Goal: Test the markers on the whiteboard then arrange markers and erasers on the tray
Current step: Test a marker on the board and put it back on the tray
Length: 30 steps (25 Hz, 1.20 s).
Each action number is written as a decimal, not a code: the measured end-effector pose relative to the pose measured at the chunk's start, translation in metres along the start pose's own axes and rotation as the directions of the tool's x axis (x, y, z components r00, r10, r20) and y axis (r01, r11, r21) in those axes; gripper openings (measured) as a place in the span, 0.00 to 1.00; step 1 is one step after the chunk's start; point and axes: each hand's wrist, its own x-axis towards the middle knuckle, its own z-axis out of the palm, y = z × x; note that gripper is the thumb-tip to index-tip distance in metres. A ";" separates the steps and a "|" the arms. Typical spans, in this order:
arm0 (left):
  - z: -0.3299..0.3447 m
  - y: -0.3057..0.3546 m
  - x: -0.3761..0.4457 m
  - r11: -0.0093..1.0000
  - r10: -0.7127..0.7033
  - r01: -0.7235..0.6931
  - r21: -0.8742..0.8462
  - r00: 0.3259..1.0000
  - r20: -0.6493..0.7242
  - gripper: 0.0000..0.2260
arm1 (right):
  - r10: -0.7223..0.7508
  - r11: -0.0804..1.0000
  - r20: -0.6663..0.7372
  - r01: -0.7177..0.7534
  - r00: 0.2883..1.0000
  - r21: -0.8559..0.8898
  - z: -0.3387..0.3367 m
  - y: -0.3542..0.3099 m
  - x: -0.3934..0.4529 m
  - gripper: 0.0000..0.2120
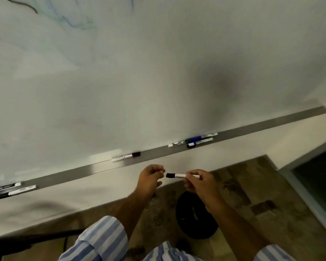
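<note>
My right hand (198, 180) pinches a white marker with a black cap (179, 175), held level below the grey tray (158, 153). Its capped end points at my left hand (151, 176), which is loosely curled just left of the cap and holds nothing. On the tray lie a black-capped marker (126, 156), a cluster of three markers, black and blue (194, 140), and more markers at the far left (8, 189). The whiteboard (139, 81) above carries black and blue scribbles at the top left.
A black round object (194, 219) sits on the patterned floor under my hands. A dark glass door or panel (316, 178) stands at the right. A dark piece of furniture (17, 240) is at the lower left.
</note>
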 end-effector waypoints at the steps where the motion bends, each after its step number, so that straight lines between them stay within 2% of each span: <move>1: 0.011 -0.014 0.003 0.999 -0.043 0.042 0.031 0.999 0.011 0.08 | 0.044 0.998 -0.009 -0.044 0.999 -0.037 -0.015 0.021 0.009 0.03; 5: 0.049 -0.053 0.008 0.970 -0.098 0.087 0.227 0.995 0.036 0.06 | 0.189 0.962 -0.049 -0.195 0.981 -0.194 -0.065 0.101 0.035 0.05; 9: 0.068 -0.068 0.007 0.937 -0.119 0.082 0.341 0.989 0.090 0.06 | 0.234 0.933 -0.045 -0.237 0.971 -0.271 -0.086 0.136 0.048 0.01; 12: 0.073 -0.072 0.003 0.931 -0.150 0.109 0.349 0.984 0.094 0.08 | 0.269 0.925 0.024 -0.252 0.963 -0.284 -0.088 0.145 0.059 0.10; 14: 0.072 -0.074 0.002 0.932 -0.157 0.122 0.341 0.985 0.075 0.08 | 0.288 0.930 0.020 -0.274 0.958 -0.245 -0.088 0.143 0.065 0.13; 18: 0.065 -0.080 -0.002 0.929 -0.192 0.164 0.331 0.980 0.055 0.08 | 0.261 0.948 -0.003 -0.257 0.965 -0.186 -0.091 0.128 0.065 0.05; 20: 0.061 -0.079 -0.002 0.929 -0.204 0.178 0.326 0.978 0.047 0.08 | 0.225 0.959 0.009 -0.219 0.974 -0.179 -0.089 0.121 0.064 0.04; 30: 0.020 -0.066 0.006 0.970 -0.114 0.131 0.204 0.989 -0.095 0.06 | 0.099 0.988 0.224 -0.069 0.969 -0.137 -0.029 0.048 0.057 0.03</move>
